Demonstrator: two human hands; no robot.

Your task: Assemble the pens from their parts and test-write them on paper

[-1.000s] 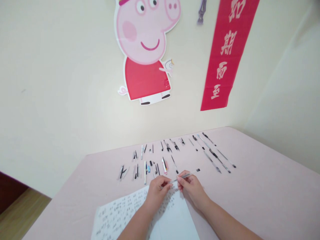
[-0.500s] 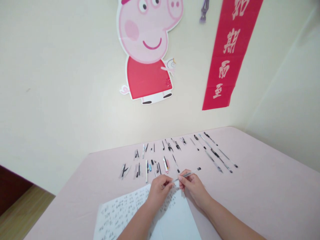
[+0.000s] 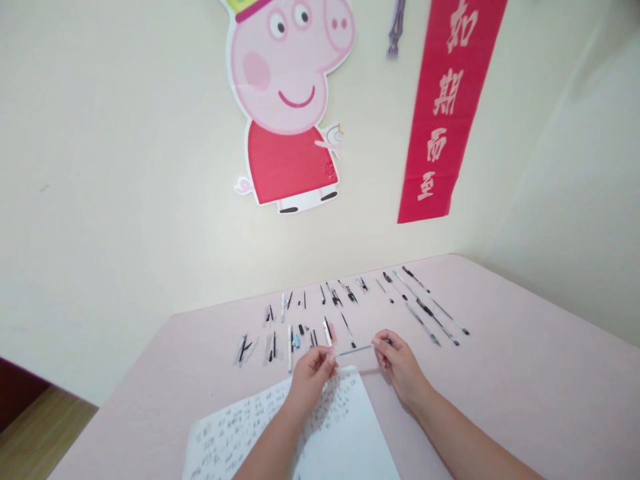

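Left hand (image 3: 311,377): just right of the lower middle of the frame's left half, its forearm crossing the paper; the grip is a closed pinch of thumb and fingertips on the left end of a slim pen part.
Right hand (image 3: 399,363): right of the lower middle; thumb and fingers are pinched together on the right end of the same piece, whose dark end shows by the fingers.
Slim pen part (image 3: 354,350): greyish, spanning the gap between the two hands, slightly higher at its right end; whether refill or barrel is too small to tell.
Paper (image 3: 345,447): bottom middle, with rows of dark handwriting at its left and top.
Refill with black tip (image 3: 347,331): on the surface (image 3: 530,380), just above the slim pen part.
Right-hand pens: a black-gripped pen (image 3: 437,320) and a clear pen (image 3: 423,325) slant side by side, right of centre; a light blue pen (image 3: 409,283) lies above them.
Left-hand pieces: a white pen barrel (image 3: 290,350) stands out near a light blue cap (image 3: 297,341), among dark and clear parts.
Wall (image 3: 125,167): a pink pig cutout (image 3: 293,163) at upper middle, a red banner (image 3: 423,137) to its right.
Wood floor (image 3: 43,427): lower left corner.
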